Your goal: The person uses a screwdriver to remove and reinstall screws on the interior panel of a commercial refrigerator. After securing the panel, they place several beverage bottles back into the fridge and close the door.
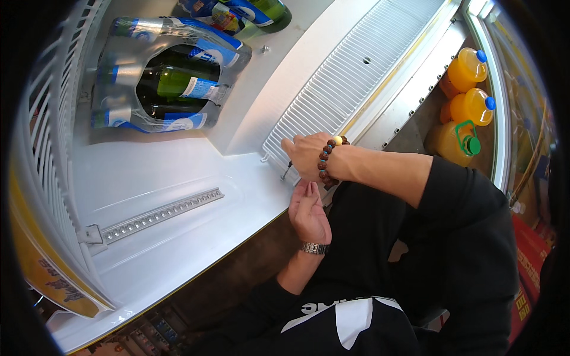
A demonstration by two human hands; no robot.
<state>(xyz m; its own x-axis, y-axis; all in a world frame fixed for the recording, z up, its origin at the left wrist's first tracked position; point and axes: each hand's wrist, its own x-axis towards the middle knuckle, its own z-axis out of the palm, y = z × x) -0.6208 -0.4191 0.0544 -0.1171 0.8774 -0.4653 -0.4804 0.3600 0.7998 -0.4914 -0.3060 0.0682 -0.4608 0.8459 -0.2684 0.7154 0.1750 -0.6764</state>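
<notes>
My right hand, with a beaded bracelet at the wrist, is closed at the lower end of a white wire rack. A short thin rod, dark above and metallic below, shows by its fingers; what kind of thing it is I cannot make out. Just below, my left hand, wearing a metal watch, is turned palm up. Its fingertips are pressed together close under the right wrist, and anything between them is hidden.
Shrink-wrapped green bottles lie in the white cooler cabinet. A slotted metal strip rests on its floor, with another wire rack at left. Orange drink bottles stand at right beside a framed glass door.
</notes>
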